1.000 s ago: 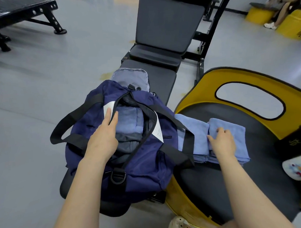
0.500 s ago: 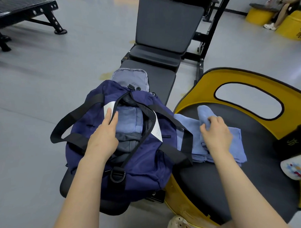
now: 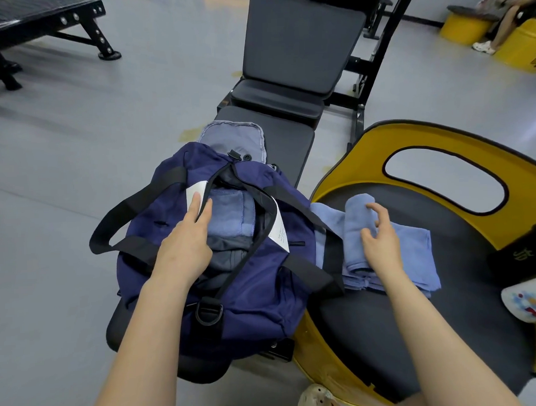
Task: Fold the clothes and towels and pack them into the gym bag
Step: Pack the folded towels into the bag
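One gym bag (image 3: 255, 306), one packed towel (image 3: 227, 216), one rolled towel (image 3: 355, 218) beside

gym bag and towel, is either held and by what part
Left hand pinches the gym bag by its opening's rim; right hand touches the blue towel, fingers open, not gripping.

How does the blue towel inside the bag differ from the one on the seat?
The packed towel lies inside the gym bag; the seat towel lies outside, on the yellow seat. The packed towel looks flat; the seat towel has a rolled fold on top, touched by the right hand. Both are light blue.
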